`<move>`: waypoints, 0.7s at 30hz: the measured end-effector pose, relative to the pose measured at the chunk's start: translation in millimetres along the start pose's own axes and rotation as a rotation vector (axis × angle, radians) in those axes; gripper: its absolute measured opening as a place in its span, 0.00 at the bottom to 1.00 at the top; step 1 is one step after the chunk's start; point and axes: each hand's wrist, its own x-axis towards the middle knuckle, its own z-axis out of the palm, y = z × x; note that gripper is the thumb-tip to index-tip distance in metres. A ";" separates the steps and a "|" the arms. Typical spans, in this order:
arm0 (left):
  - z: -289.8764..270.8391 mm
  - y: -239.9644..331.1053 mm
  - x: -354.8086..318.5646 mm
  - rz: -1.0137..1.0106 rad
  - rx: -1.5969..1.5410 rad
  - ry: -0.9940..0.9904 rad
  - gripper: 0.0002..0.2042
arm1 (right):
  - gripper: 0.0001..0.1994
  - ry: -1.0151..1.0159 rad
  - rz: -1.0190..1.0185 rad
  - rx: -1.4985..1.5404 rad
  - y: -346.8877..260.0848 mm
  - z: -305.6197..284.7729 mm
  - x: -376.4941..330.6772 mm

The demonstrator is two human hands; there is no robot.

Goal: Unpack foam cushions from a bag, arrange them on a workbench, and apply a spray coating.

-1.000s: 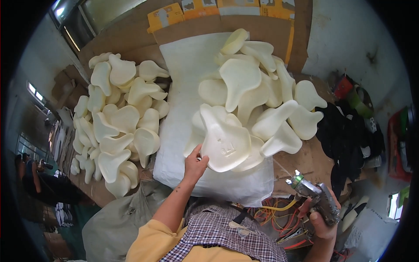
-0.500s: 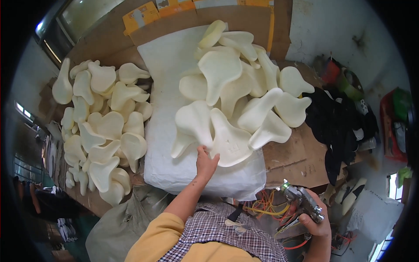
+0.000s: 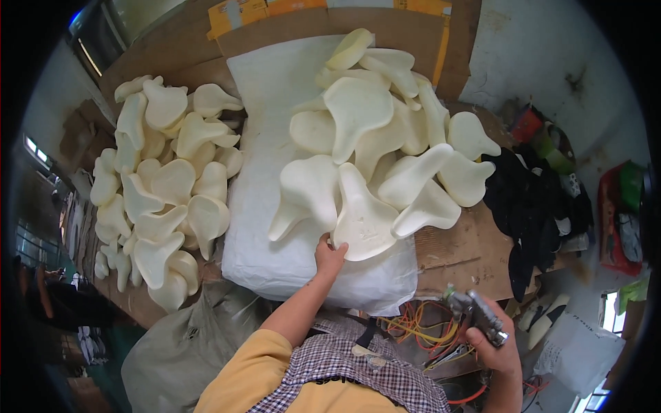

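Cream foam bicycle-saddle pads lie in a loose heap on a white-covered block [image 3: 258, 158]. At the heap's near edge, my left hand [image 3: 330, 256] has its fingers and thumb closed on the lower left corner of one saddle pad [image 3: 361, 220]. That pad's broad end points toward me and its narrow nose points away. Just left of it rests another saddle pad [image 3: 306, 186], touching its side. My right hand [image 3: 497, 344], at the lower right, grips a metal spray gun [image 3: 478, 316] with a green ring near its nozzle. The gun is slightly blurred, and its trigger is hard to make out.
More pads form a second pile [image 3: 165, 182] on the left. Black cloth [image 3: 523, 206] lies on the cardboard-covered table at the right. Orange and yellow hoses or cords [image 3: 416, 327] tangle below the block. A grey-green cloth [image 3: 186, 344] hangs at the lower left.
The view has shifted a little. My left hand's fingers have drawn closer together at the pad's corner. The spray gun in my right hand has turned slightly and is blurred.
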 end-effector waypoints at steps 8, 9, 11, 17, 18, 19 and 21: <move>-38.3 35.1 -24.4 -0.083 -0.061 0.001 0.22 | 0.33 0.102 -0.147 0.266 -29.4 17.9 16.7; -48.4 51.8 -26.6 -0.203 -0.133 -0.121 0.22 | 0.33 0.098 -0.154 0.267 -25.3 18.1 18.7; -82.5 91.2 -19.9 -0.380 -0.233 -0.371 0.22 | 0.35 0.141 -0.157 0.314 -17.6 21.6 23.3; -200.9 226.9 73.8 0.528 -1.133 -0.314 0.17 | 0.32 0.117 -0.086 0.345 -8.9 40.1 39.8; -196.2 221.1 87.4 0.549 -0.868 -0.184 0.21 | 0.31 0.093 -0.095 0.342 -6.3 42.3 41.4; -190.5 206.2 107.4 0.567 -0.600 -0.054 0.26 | 0.31 0.068 -0.105 0.342 -5.6 45.3 42.0; -199.6 123.5 154.6 0.856 0.428 -0.040 0.38 | 0.30 0.001 -0.108 0.314 -12.3 56.7 44.3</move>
